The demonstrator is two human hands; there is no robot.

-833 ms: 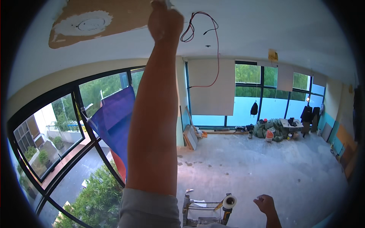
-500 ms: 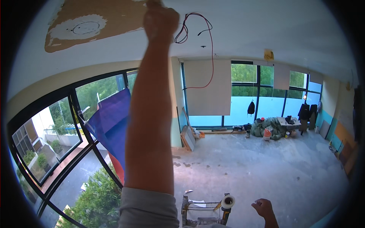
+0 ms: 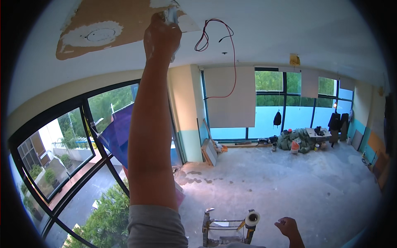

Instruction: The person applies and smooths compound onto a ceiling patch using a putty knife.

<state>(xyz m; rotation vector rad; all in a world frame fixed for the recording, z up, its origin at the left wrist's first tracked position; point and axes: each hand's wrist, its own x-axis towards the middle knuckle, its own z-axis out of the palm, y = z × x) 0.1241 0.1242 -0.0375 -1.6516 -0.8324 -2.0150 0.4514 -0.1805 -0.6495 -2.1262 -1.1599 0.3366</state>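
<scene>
My left hand (image 3: 162,35) is raised to the ceiling, closed on a white-smeared, flat tool (image 3: 173,16), apparently a scraper, at the edge of a brown ceiling patch (image 3: 78,49). The patch has a white smeared area with a drawn circle (image 3: 100,35). Just right of the hand hangs a looped red and black cable (image 3: 235,58). My right hand (image 3: 288,226) is low at the right with fingers curled; what they hold, if anything, is too small to make out. Left of it stands a ladder top (image 3: 225,226) carrying a roll of pale tape (image 3: 252,218).
Large windows (image 3: 58,161) curve along the left, hung with a purple-blue sheet (image 3: 115,134). Below spreads a dusty concrete floor (image 3: 289,186). Along the far windows lie green bundles (image 3: 291,140), buckets (image 3: 295,147), a small table (image 3: 324,132) and leaning boards (image 3: 209,152).
My left hand has moved left and down along the patch, showing more of the tool and the pillar behind my arm. My right hand stays low with curled fingers.
</scene>
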